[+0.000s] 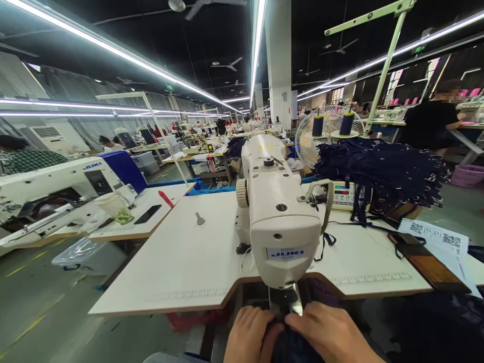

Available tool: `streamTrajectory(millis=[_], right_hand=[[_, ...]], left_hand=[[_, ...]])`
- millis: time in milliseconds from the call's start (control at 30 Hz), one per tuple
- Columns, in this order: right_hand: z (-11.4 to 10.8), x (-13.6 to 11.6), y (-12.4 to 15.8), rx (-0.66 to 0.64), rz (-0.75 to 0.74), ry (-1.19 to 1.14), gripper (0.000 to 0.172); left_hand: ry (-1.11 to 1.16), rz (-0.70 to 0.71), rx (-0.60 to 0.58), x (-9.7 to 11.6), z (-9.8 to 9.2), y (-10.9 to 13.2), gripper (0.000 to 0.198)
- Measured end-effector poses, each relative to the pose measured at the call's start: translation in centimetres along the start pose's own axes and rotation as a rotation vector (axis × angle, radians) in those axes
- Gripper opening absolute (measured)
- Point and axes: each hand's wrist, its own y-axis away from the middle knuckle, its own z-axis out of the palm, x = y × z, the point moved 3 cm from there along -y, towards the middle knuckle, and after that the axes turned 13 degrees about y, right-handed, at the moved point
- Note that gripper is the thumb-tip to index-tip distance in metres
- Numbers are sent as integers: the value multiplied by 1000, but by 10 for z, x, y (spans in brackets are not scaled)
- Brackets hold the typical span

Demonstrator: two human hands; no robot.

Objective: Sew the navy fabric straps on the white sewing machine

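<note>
A white Juki sewing machine [282, 212] stands on a white work table [189, 262] straight ahead of me. At the bottom edge, just below its needle end, both my hands press on dark navy fabric [289, 345]. My left hand [251, 335] has its fingers curled onto the cloth. My right hand [333, 335] lies over the cloth beside it, fingers bent down on it. The needle area is mostly hidden by the machine head and my hands.
A heap of navy straps [381, 171] lies at the back right beside a control box [344, 194], a phone [427, 262] and printed sheets [434, 234]. Two thread cones [346, 123] and a fan [319, 133] stand behind. Another Juki machine [56, 196] sits left. A person in black [431, 123] works far right.
</note>
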Motion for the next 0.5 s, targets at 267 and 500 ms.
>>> streamTrajectory(millis=[267,500], right_hand=[[16,21,-3,-7,268,-412,27],[26,32,-9,33,563,-722,22]], left_hand=[[-170,386,137,17,4,-16,31],[-210,179,304,21,12,-16,40]])
